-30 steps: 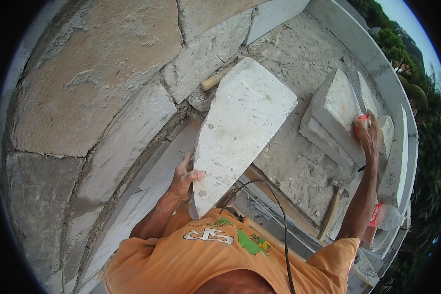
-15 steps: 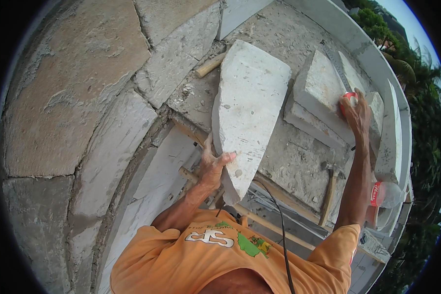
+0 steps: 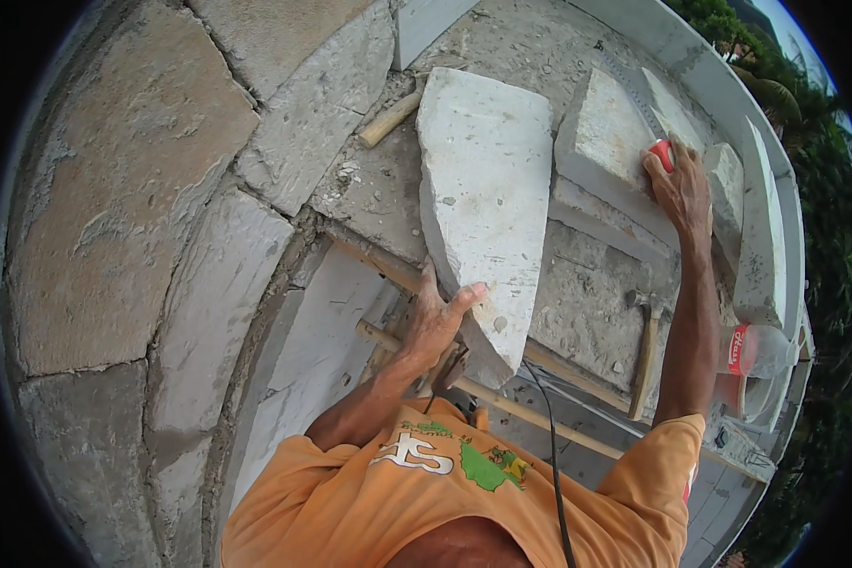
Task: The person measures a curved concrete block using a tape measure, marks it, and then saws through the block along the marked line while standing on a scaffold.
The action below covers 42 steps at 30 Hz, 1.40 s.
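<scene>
A long pale stone slab (image 3: 490, 189) with a rough left edge lies in front of me, its narrow end toward my body. Near that end my left hand (image 3: 437, 317) grips its left edge, thumb on the top face and the other fingers partly hidden along the side. To the right, my right hand (image 3: 682, 185) is closed round a red tape measure (image 3: 664, 154). A thin grey strip runs from it away over the neighbouring stone blocks (image 3: 608, 133). The underside of the slab is hidden.
A hammer (image 3: 647, 350) lies on the rough ledge, right of the slab. A clear plastic bottle (image 3: 757, 352) is beside my right forearm. A wooden handle (image 3: 389, 119) lies left of the slab. Large laid stones (image 3: 128, 180) fill the left. A black cable (image 3: 552, 454) hangs before my shirt.
The slab's narrow end has swung right and toward me, with my left hand moving along on it. My right hand keeps the tape measure and has tilted it, so less of its red case shows.
</scene>
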Available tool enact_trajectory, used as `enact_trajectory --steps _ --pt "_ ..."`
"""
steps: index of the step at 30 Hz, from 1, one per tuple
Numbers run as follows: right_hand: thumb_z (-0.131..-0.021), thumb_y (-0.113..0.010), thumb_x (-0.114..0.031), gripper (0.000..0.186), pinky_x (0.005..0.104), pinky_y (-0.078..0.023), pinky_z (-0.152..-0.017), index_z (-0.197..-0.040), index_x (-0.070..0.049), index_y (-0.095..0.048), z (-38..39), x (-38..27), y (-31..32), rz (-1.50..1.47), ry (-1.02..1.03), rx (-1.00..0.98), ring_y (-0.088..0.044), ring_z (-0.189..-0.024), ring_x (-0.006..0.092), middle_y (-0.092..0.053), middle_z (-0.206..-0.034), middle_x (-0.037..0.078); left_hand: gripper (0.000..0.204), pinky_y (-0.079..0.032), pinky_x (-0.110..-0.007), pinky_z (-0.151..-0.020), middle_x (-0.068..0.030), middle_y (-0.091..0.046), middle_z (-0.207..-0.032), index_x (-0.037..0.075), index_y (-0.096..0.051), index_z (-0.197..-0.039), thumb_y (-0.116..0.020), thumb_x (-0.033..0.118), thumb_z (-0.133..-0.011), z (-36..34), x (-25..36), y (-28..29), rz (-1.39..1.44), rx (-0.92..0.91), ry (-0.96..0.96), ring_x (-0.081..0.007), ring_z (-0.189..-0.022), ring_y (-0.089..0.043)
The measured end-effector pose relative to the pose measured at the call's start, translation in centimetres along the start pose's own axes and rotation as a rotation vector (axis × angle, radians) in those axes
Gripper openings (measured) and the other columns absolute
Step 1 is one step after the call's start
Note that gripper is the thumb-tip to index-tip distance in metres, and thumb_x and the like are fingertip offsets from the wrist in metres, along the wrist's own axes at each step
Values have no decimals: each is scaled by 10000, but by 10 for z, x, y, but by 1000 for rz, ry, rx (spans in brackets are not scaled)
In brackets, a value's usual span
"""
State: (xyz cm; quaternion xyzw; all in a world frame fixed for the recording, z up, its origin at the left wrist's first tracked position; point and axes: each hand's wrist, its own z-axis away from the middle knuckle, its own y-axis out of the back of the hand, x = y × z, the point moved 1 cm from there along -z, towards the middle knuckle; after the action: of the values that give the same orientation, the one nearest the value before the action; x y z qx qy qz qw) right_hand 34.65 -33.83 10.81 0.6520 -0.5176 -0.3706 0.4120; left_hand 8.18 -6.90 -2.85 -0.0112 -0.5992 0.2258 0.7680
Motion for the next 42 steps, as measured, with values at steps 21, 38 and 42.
enact_trajectory --steps 21,38,42 --pt "-864 -743 -201 563 511 -435 -1032 -1354 -31 -526 190 23 75 -17 -63 294 -513 -1250 408 -526 -1331 231 598 -562 -329 -723 -165 -618 -1098 -17 -500 -1388 -617 385 -960 -84 62 62 -425 251 -368 -191 -947 -611" --pt "-913 -644 -107 322 354 -504 -839 -1211 15 -626 455 -41 53 -494 -761 188 -626 -914 220 -620 -1076 137 660 -357 -442 -1070 -293 -523 -1343 -105 -463 -1374 -409 452 -1022 -141 13 46 -664 156 -647 -396 -1251 -499" --pt "-913 -663 -120 293 346 -504 -809 -1164 28 -633 483 -50 32 -560 -891 142 -619 -872 215 -629 -1028 130 628 -379 -429 -1031 -270 -550 -1291 -100 -485 -1346 -381 435 -1034 -152 5 59 -610 53 -588 -365 -1180 -531"
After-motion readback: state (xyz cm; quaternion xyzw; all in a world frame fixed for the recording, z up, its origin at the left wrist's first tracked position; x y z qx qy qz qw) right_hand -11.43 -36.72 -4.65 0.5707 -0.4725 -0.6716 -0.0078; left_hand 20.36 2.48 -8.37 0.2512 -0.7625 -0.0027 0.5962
